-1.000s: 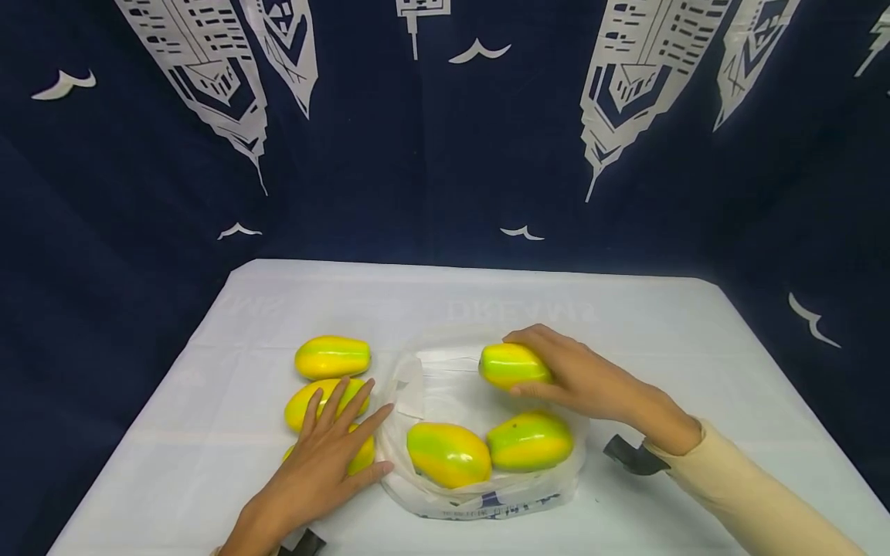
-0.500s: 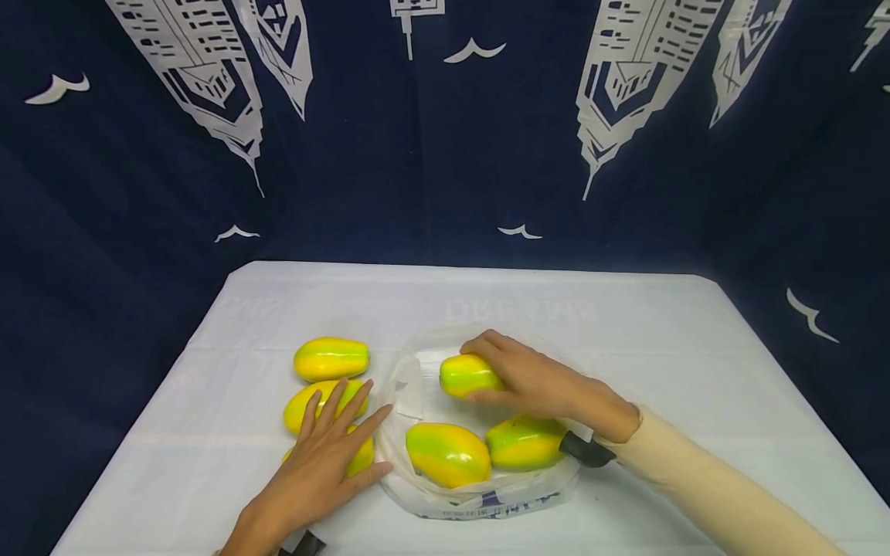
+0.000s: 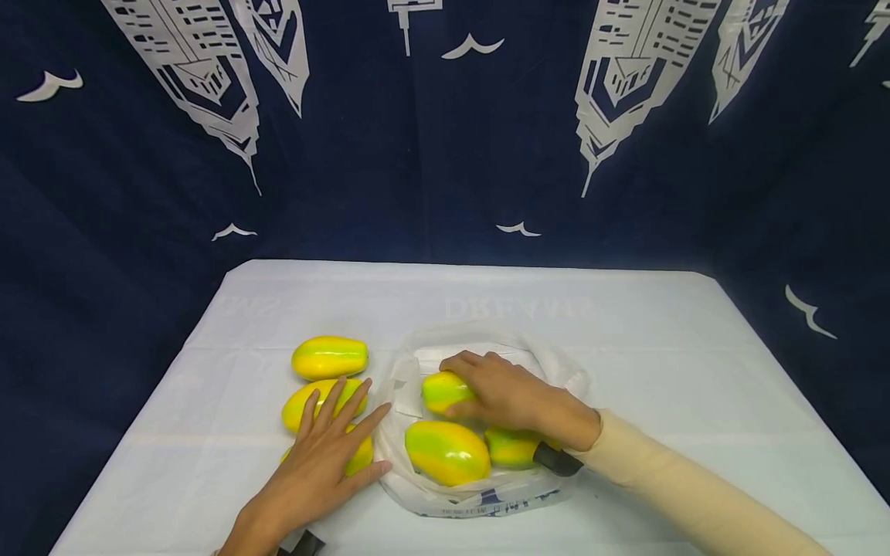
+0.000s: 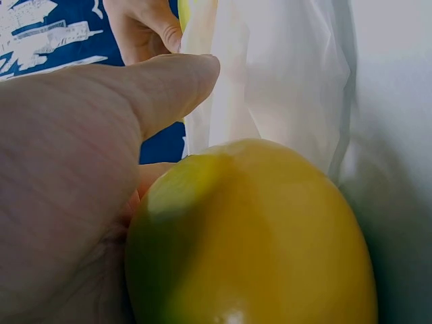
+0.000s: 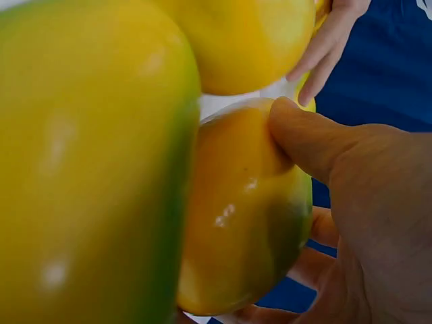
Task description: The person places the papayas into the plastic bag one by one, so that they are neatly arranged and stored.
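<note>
My right hand (image 3: 511,395) grips a yellow-green papaya (image 3: 442,392) inside a white plastic bag (image 3: 480,506), at its back part. In the right wrist view, thumb and fingers curl round that papaya (image 5: 243,216). Two more papayas lie in the front of the bag: one at left (image 3: 447,454), one at right (image 3: 510,448) partly under my right wrist. Spread out with straight fingers, my left hand (image 3: 316,467) lies over a near papaya (image 3: 360,457) and reaches a middle one (image 3: 300,409), its thumb and forefinger at the bag's left edge.
Beyond the left hand's fingertips a third loose papaya (image 3: 330,357) lies on the white-covered table (image 3: 660,332). A dark blue cloth (image 3: 417,154) with white prints hangs behind the table. Black straps (image 3: 558,460) show at both wrists.
My right hand has carried its papaya leftward and lower, towards the near part of the bag, close behind the front-left papaya. The left hand keeps its place.
</note>
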Demonstrator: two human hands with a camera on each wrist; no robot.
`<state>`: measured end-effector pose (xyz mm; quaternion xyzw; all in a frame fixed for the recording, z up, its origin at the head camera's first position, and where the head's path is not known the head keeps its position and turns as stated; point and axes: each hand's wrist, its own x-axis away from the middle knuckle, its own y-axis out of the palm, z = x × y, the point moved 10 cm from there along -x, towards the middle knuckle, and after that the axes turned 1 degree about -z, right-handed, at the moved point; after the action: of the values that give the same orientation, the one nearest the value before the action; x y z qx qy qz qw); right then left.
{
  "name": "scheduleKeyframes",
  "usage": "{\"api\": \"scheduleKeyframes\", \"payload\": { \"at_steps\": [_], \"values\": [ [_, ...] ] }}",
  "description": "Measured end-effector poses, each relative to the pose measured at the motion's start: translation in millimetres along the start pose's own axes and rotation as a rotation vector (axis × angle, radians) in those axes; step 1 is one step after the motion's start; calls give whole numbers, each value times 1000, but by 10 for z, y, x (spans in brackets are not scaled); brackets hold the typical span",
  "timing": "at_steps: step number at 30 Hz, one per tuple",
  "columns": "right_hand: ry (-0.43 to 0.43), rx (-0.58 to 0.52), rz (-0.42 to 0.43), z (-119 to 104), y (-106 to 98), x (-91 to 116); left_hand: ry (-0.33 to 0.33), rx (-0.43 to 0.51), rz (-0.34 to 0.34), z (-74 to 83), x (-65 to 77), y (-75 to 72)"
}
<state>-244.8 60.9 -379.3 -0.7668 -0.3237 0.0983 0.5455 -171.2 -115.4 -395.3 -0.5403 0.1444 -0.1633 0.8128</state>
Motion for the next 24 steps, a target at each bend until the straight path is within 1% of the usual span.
{"api": "scheduleKeyframes", "payload": {
  "at_steps": [2,5,14,24],
  "values": [
    [18,5,-16,2,47,-12,0,1,-2,0,1,1],
    [12,0,-30,-24,86,-21,2,-1,1,2,2,1],
    [-69,-21,-32,-83,117,-19,1,-5,16,11,-1,1],
    [-121,-71,-103,-133,179,-9,4,0,22,21,-3,-3]
  ]
}}
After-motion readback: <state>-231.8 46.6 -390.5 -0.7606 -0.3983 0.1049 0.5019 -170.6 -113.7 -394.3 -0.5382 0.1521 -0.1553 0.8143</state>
